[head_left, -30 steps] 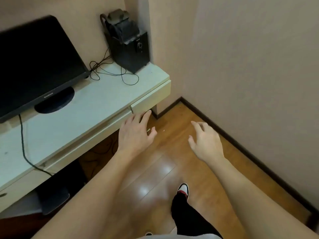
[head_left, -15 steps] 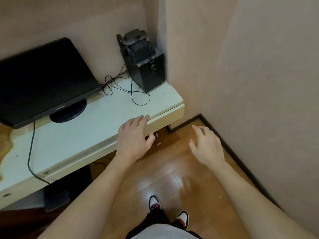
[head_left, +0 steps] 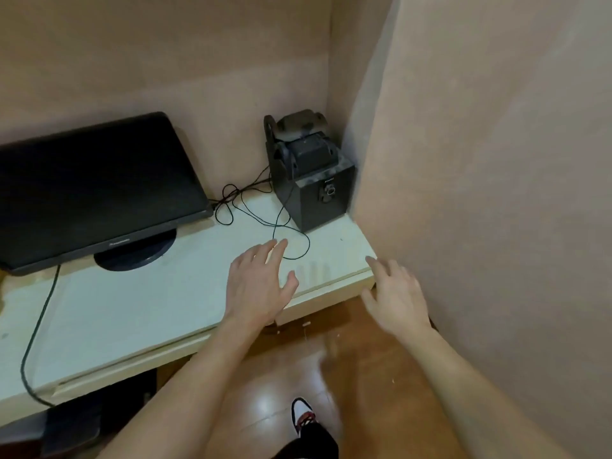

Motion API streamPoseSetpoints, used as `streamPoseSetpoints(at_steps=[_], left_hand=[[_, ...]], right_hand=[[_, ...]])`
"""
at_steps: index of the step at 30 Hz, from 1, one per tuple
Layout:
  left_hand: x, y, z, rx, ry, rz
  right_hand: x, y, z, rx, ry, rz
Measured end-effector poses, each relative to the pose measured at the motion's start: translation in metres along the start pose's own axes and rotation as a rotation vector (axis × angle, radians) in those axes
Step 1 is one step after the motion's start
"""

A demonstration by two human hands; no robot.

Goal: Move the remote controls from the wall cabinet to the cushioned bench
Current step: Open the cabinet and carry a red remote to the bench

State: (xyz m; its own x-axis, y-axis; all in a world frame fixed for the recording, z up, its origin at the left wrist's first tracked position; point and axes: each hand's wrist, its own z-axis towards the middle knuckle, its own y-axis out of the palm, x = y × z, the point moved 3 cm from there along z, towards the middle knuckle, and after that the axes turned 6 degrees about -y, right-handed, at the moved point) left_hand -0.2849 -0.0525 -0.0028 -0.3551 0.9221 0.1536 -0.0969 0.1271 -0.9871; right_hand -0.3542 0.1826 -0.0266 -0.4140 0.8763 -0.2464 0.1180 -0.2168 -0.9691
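No remote control and no cushioned bench show in this view. A white wall-mounted cabinet (head_left: 132,313) runs along the wall, with a shallow drawer front at its right end. My left hand (head_left: 261,286) hovers palm down over the cabinet's right part, fingers spread, holding nothing. My right hand (head_left: 395,296) is open and empty beside the cabinet's right corner, close to the side wall.
A black monitor (head_left: 92,190) stands on the cabinet at the left, its cable trailing off the front. A black speaker box (head_left: 314,193) with dusty gear on top sits in the corner, thin wires looped in front. Wooden floor and my shoe (head_left: 303,415) lie below.
The view has tilted up and both hands have risen: my left hand went from the drawer front to above the cabinet top, my right hand from over the floor to the cabinet's corner.
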Motion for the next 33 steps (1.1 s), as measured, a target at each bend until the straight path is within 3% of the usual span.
streamPoseSetpoints(at_steps=[13,33], left_hand=[[0.01,-0.065,0.083,0.23,-0.047,-0.025],[0.092,-0.329,0.105,0.899,0.008,0.012]], right_hand=[[-0.034,-0.059,0.121,0.12,-0.221,0.038],[-0.102,-0.366,0.175,0.902,-0.674,0.166]])
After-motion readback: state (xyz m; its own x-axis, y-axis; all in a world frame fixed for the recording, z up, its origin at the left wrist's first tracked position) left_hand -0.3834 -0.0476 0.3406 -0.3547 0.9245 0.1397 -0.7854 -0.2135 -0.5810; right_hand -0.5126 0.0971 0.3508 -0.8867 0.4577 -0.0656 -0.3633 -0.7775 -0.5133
